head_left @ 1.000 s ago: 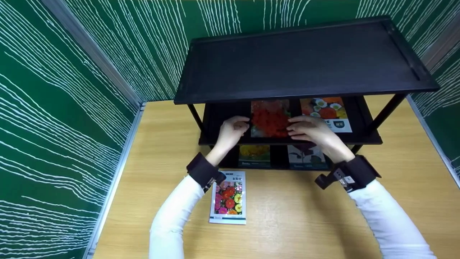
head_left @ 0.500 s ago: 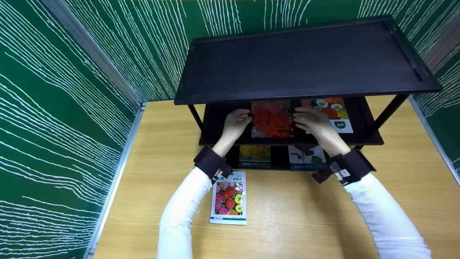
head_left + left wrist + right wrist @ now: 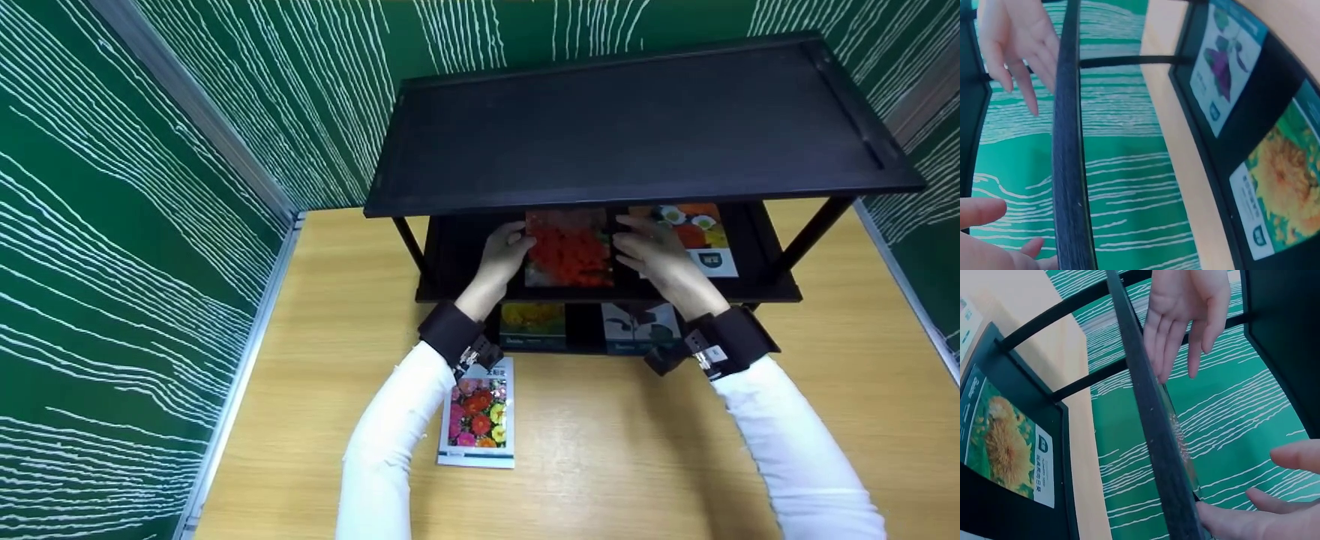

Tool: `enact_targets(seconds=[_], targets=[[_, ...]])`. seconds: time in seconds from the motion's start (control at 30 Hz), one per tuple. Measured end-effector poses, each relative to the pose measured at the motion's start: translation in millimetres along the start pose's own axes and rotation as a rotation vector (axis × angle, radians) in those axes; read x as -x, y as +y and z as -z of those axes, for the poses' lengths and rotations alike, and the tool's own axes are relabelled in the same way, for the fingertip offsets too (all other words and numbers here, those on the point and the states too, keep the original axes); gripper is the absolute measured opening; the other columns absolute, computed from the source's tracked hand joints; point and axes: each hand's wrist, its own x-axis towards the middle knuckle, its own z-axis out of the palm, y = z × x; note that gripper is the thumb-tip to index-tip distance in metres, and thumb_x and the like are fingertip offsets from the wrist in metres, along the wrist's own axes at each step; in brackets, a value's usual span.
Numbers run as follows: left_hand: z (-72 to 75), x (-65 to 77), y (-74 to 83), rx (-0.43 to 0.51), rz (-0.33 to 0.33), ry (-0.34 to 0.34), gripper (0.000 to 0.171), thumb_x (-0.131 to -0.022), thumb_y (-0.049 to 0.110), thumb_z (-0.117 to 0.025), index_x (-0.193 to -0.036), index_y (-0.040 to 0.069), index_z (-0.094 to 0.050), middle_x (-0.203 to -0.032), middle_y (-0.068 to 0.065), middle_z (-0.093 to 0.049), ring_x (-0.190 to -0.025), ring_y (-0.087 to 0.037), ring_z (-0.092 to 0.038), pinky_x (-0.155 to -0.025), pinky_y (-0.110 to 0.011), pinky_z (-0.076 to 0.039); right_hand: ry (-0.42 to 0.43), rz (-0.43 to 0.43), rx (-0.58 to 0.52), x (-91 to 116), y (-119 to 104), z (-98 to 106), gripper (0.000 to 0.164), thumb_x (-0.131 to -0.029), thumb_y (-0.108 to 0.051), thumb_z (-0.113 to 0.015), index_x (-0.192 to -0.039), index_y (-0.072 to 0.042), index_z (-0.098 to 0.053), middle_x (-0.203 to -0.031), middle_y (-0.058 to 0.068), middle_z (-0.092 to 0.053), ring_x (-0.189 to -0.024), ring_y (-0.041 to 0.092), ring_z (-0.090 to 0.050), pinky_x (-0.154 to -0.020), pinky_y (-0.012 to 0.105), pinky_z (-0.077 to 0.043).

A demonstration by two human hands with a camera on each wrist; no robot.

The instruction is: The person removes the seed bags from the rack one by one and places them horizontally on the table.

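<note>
A seed packet with red flowers [image 3: 568,251] lies on the middle shelf of a black rack [image 3: 637,135]. My left hand [image 3: 504,255] is at its left edge, fingertips right beside it and loosely bent. On the other side, my right hand [image 3: 656,255] hovers with spread, relaxed fingers, a small gap from the packet's right edge. It overlaps part of a second packet with white and orange flowers [image 3: 694,225]. In the left wrist view the right hand [image 3: 1019,42] shows with fingers extended. The right wrist view shows the left hand [image 3: 1188,318] palm-on, holding nothing.
The rack's top board overhangs both hands. On the bottom shelf lie a yellow-flower packet [image 3: 532,326] and a purple-plant packet [image 3: 641,330]. Another packet with multicoloured flowers [image 3: 478,412] lies on the wooden table [image 3: 585,450], below the left wrist. Green walls stand at the back and sides.
My left hand has shifted right and slightly farther in, up to the red packet's left edge. My right hand has drawn back a little to the right, away from the packet.
</note>
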Motion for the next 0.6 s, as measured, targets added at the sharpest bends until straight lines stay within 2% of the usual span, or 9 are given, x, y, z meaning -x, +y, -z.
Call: enact_targets(seconds=[0.07,0.2,0.37,0.43,0.47,0.6], targets=[[-2.3,-1.9,0.9,0.036,0.025,0.016,0.04,-0.09,0.01,-0.049,-0.129,0.004,-0.043,-0.13,-0.015,-0.042,-0.115,-0.023,-0.044,-0.093,-0.032,-0.04,-0.005,-0.023,-0.056,-4,1,1,0.068,-0.088,-0.019,-0.053,-0.14,-0.001,-0.013,-0.119,0.006,-0.04,-0.13,0.031,-0.017,-0.107,0.037,-0.02],[-3.9,-4.8,1.0,0.141,0.055,0.033,0.04,-0.088,0.005,-0.051,-0.128,0.003,-0.044,-0.127,-0.015,-0.045,-0.111,-0.022,-0.048,-0.09,-0.03,-0.043,0.03,-0.064,-0.141,-9,3,3,0.07,-0.086,-0.017,-0.057,-0.14,-0.002,-0.015,-0.119,0.007,-0.04,-0.131,0.03,-0.017,-0.106,0.035,-0.023],[-3.3,-10.4,-0.8,0.282,0.095,0.081,0.043,-0.085,-0.004,-0.052,-0.127,0.001,-0.044,-0.121,-0.016,-0.049,-0.109,-0.023,-0.051,-0.088,-0.029,-0.045,0.088,-0.061,-0.176,-11,6,5,0.067,-0.086,-0.014,-0.056,-0.14,-0.002,-0.018,-0.131,0.018,-0.032,-0.129,0.03,-0.023,-0.104,0.033,-0.027],[-2.9,-12.6,-2.1,0.305,0.113,0.099,0.045,-0.085,-0.007,-0.051,-0.128,0.0,-0.043,-0.118,-0.016,-0.051,-0.106,-0.023,-0.053,-0.085,-0.028,-0.047,0.087,-0.05,-0.172,-10,6,4,0.065,-0.087,-0.01,-0.054,-0.14,-0.001,-0.016,-0.136,0.022,-0.025,-0.128,0.031,-0.023,-0.104,0.033,-0.027],[-2.6,-13.5,-2.7,0.309,0.122,0.104,0.045,-0.084,-0.007,-0.051,-0.128,0.001,-0.043,-0.117,-0.016,-0.052,-0.104,-0.023,-0.054,-0.083,-0.027,-0.048,0.086,-0.048,-0.171,-10,6,4,0.064,-0.088,-0.007,-0.053,-0.14,-0.001,-0.016,-0.136,0.022,-0.027,-0.127,0.03,-0.026,-0.104,0.033,-0.027],[-0.6,-14.5,-3.7,0.318,0.163,0.098,0.046,-0.083,-0.007,-0.054,-0.127,0.003,-0.046,-0.126,-0.011,-0.048,-0.084,-0.014,-0.059,-0.07,-0.022,-0.049,0.096,-0.061,-0.159,-8,4,3,0.062,-0.087,-0.001,-0.051,-0.139,0.001,-0.017,-0.138,0.023,-0.026,-0.122,0.025,-0.035,-0.102,0.033,-0.03]])
